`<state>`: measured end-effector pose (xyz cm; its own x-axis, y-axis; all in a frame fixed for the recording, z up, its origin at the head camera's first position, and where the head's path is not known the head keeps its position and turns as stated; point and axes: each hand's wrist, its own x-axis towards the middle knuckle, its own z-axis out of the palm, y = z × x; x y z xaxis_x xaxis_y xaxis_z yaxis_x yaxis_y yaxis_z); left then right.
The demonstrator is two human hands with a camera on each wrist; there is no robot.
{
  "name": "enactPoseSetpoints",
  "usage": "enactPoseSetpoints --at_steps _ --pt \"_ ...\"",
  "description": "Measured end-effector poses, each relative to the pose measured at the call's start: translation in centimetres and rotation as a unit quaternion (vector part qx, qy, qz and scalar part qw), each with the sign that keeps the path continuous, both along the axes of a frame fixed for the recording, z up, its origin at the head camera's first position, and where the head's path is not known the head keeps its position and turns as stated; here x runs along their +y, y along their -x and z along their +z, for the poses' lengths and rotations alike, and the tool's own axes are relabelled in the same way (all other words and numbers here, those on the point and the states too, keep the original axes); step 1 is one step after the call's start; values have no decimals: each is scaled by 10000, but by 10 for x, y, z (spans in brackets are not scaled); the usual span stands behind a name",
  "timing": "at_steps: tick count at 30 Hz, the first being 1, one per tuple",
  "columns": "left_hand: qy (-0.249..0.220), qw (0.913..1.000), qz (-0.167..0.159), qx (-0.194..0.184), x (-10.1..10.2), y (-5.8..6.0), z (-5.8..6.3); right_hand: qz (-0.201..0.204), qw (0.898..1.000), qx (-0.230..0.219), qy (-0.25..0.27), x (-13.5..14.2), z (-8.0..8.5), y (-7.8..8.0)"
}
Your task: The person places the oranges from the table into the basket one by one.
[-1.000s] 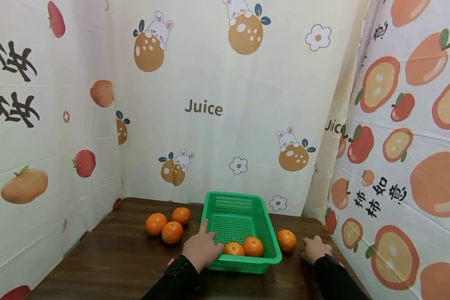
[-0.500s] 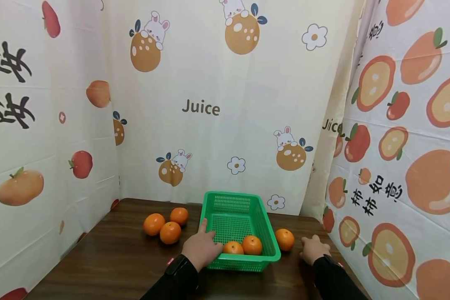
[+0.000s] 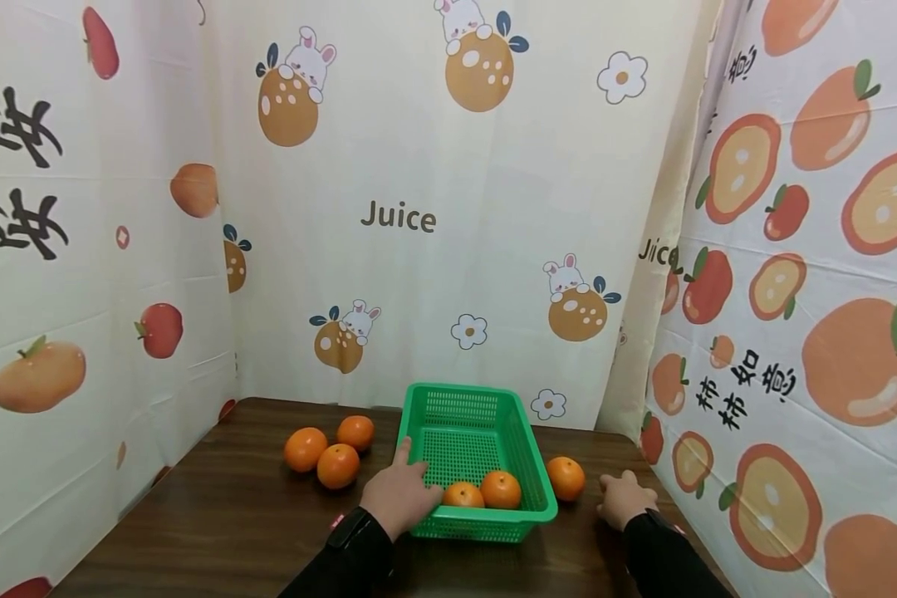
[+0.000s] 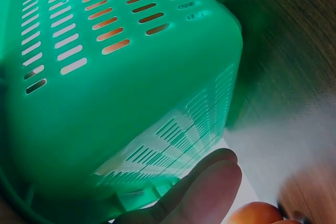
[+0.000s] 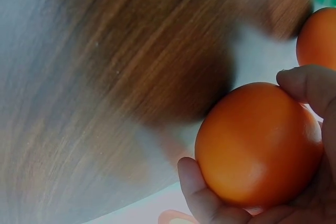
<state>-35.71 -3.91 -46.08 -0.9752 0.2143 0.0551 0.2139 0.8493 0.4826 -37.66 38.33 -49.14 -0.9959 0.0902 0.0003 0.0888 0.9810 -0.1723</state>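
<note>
A green slotted plastic basket [image 3: 459, 407] stands on the table, with two oranges, one [image 3: 463, 496] beside the other [image 3: 501, 489], at its near end. My left hand [image 3: 399, 501] grips its near left corner, thumb over the rim and index finger along the left side. In the left wrist view, fingertips [image 4: 215, 187] lie outside the basket's wall. Right of the basket, my right hand [image 3: 625, 500] holds an orange [image 5: 257, 145] between thumb and fingers; the head view hides this orange behind the hand. Another orange [image 3: 566, 478] rests between basket and right hand.
Three more oranges, one in front [image 3: 338, 466] and two behind [image 3: 306, 449] [image 3: 355, 433], form a cluster left of the basket. The dark wood-grain table [image 3: 217, 515] is bounded by printed fabric at the back [image 3: 493, 274], left and right.
The head view has shifted very slightly. Both hands, the basket and the oranges keep their places.
</note>
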Motion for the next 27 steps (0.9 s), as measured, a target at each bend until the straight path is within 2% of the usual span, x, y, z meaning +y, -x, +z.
enactPoseSetpoints --at_steps 10,19,27 --pt "87 9999 55 -28 2 4 -6 -270 9996 -90 94 -2 -1 1" --pt "96 9999 56 36 2 7 -7 -170 9996 99 178 -5 4 -2" --pt "80 9999 13 -61 1 9 -7 -172 9996 107 216 -6 0 -3"
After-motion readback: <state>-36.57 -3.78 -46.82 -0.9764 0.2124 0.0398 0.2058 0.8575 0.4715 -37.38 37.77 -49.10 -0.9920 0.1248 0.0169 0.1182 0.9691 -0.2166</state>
